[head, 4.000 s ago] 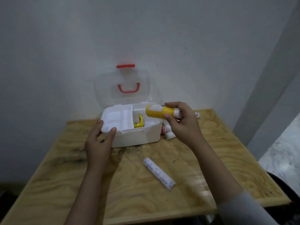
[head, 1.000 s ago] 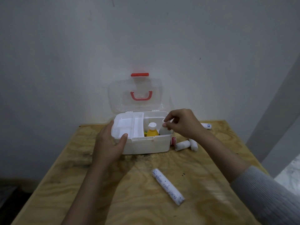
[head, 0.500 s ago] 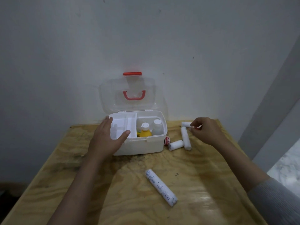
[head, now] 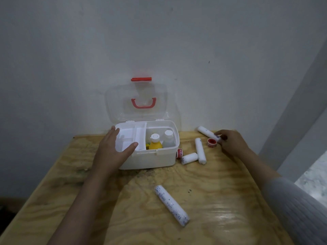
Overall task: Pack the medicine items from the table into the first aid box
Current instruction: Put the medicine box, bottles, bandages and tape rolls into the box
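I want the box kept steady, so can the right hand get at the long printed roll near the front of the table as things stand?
Probably yes. The printed roll lies alone on bare table, nothing around it; the right hand would just have to leave the far roll.

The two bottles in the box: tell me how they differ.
The yellow bottle is opaque yellow; the clear bottle is see-through and pale. The yellow bottle stands left, beside the white tray; the clear bottle stands right, nearer the box wall. Both stand upright with white caps.
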`<move>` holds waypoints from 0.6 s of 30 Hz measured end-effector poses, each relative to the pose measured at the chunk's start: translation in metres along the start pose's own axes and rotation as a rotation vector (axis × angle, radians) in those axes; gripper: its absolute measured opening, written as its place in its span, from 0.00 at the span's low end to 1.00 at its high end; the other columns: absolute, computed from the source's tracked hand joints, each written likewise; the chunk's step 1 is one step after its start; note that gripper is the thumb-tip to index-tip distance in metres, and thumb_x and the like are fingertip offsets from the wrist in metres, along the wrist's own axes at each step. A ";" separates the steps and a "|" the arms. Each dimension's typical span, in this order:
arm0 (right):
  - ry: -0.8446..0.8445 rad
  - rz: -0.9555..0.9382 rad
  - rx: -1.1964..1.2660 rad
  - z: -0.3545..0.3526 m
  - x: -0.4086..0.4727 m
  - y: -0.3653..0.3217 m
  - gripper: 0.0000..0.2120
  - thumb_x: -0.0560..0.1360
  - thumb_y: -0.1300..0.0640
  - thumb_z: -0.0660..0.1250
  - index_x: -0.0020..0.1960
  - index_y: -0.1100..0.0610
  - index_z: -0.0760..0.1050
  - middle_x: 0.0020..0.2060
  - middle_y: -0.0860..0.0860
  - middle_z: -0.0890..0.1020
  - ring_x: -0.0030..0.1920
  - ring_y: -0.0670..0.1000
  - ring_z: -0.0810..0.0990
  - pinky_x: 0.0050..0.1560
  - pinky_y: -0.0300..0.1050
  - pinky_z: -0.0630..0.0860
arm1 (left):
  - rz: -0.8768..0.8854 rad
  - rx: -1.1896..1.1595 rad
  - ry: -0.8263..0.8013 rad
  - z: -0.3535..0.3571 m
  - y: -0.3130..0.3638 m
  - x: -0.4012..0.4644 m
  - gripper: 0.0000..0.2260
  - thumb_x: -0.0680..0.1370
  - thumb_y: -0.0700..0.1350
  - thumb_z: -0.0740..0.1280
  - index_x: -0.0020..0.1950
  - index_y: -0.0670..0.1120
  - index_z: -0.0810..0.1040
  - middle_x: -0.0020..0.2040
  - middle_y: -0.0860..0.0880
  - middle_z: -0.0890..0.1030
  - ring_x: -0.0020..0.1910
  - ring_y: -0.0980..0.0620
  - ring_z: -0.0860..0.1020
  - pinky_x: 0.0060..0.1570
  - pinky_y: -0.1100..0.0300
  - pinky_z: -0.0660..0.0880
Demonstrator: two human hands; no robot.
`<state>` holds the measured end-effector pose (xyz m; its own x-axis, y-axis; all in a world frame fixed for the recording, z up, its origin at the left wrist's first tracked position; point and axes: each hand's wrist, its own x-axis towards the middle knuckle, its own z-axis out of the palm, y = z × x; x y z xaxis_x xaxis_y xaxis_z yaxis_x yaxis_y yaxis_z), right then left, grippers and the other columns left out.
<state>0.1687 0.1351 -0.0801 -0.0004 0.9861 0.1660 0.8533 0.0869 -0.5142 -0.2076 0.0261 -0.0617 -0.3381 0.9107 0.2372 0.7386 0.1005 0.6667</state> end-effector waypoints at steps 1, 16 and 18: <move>0.026 0.007 0.032 0.001 -0.003 0.000 0.12 0.74 0.62 0.66 0.56 0.57 0.80 0.48 0.58 0.84 0.47 0.56 0.80 0.48 0.48 0.75 | -0.001 -0.006 0.002 0.000 0.000 0.000 0.43 0.64 0.69 0.64 0.75 0.53 0.60 0.78 0.52 0.58 0.75 0.46 0.61 0.68 0.43 0.64; 0.389 0.019 0.352 -0.006 -0.057 0.002 0.06 0.71 0.65 0.69 0.43 0.56 0.82 0.40 0.50 0.81 0.41 0.48 0.79 0.42 0.27 0.72 | 0.024 -0.050 0.041 0.003 -0.002 0.001 0.38 0.69 0.63 0.69 0.74 0.52 0.62 0.78 0.52 0.59 0.75 0.46 0.61 0.68 0.42 0.64; 0.404 -0.003 0.353 -0.003 -0.070 -0.002 0.06 0.71 0.65 0.69 0.42 0.55 0.82 0.39 0.49 0.81 0.39 0.44 0.78 0.41 0.24 0.71 | 0.018 -0.055 0.044 0.003 -0.003 0.001 0.38 0.69 0.63 0.70 0.74 0.52 0.62 0.78 0.52 0.59 0.75 0.46 0.61 0.68 0.41 0.64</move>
<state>0.1684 0.0658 -0.0881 0.2578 0.8589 0.4426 0.6262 0.2003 -0.7535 -0.2083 0.0282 -0.0652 -0.3514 0.8936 0.2791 0.7120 0.0615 0.6995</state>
